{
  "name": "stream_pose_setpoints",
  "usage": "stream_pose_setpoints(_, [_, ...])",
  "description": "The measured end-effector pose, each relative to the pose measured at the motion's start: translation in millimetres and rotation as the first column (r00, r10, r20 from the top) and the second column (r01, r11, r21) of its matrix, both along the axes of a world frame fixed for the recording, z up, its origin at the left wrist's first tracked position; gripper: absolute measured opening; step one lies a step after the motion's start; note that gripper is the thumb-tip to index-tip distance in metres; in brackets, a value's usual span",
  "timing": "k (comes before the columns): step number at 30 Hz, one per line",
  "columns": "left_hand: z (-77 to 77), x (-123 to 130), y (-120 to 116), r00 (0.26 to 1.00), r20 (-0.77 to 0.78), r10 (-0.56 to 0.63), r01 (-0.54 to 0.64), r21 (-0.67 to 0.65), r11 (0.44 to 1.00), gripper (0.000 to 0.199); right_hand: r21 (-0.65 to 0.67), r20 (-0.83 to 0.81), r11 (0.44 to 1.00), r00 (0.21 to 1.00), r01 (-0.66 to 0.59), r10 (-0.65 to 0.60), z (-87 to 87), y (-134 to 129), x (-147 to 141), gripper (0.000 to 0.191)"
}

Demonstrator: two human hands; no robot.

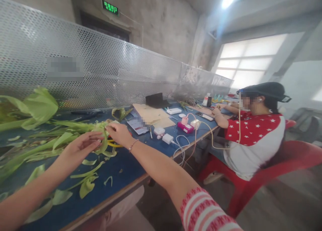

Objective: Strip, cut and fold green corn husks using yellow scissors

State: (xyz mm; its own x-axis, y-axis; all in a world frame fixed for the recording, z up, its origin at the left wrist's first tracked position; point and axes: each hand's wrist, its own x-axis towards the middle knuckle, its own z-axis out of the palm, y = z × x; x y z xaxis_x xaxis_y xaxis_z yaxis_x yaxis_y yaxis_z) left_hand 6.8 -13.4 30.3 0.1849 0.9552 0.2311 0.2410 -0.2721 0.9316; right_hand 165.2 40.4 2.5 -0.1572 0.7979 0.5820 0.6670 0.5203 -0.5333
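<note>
My left hand [87, 143] reaches in from the lower left, its fingers and thumb closed round a narrow green leaf [104, 143]. At the upper end of this leaf my right hand [118, 134] has its fingers curled in a pinch, close against the left fingertips. Exactly what the right fingertips grip is partly hidden. Long leafy green stalks [67, 123] lie to the left and run under both hands. Torn leaf pieces [88, 186] are scattered below them on the blue table [118, 177]. Something yellow and curved [115, 144] lies under my right wrist.
A phone [138, 126], brown cardboard [153, 115], a white charger [168, 139] with cables and a magenta box [185, 127] lie to the right. A perforated metal screen [100, 66] borders the table's back. Another person [254, 133] sits at the right in a red chair [281, 170].
</note>
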Motion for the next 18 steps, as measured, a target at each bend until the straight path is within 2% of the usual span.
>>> stream_pose_setpoints(3, [-0.8,-1.5,0.4,0.999,0.044,-0.007,0.006,0.017,1.0,0.068,0.006,-0.007,1.0,1.0,0.018,-0.018,-0.6,0.7,0.5,0.029])
stream_pose_setpoints(8, [-4.3,-3.0,4.6,0.998,0.06,-0.027,0.023,0.064,0.998,0.064,-0.01,-0.052,1.0,0.998,0.026,-0.026,-3.0,3.7,0.7,0.028])
stream_pose_setpoints(12, [-6.1,-2.2,5.3,0.991,0.133,-0.014,0.001,0.099,0.995,0.063,-0.029,-0.068,0.999,0.998,0.015,-0.017,-3.6,4.1,0.6,0.03])
stream_pose_setpoints(15, [-7.3,-3.7,8.1,0.984,0.174,0.031,-0.052,0.116,0.992,0.067,-0.04,-0.093,0.999,0.996,-0.008,0.004,-1.2,1.9,-0.1,0.029])
stream_pose_setpoints(18, [-11.6,-9.4,17.2,0.98,0.167,0.112,-0.143,0.186,0.972,0.078,-0.053,-0.132,0.997,0.99,-0.048,0.04,2.6,-1.2,-1.2,0.026])
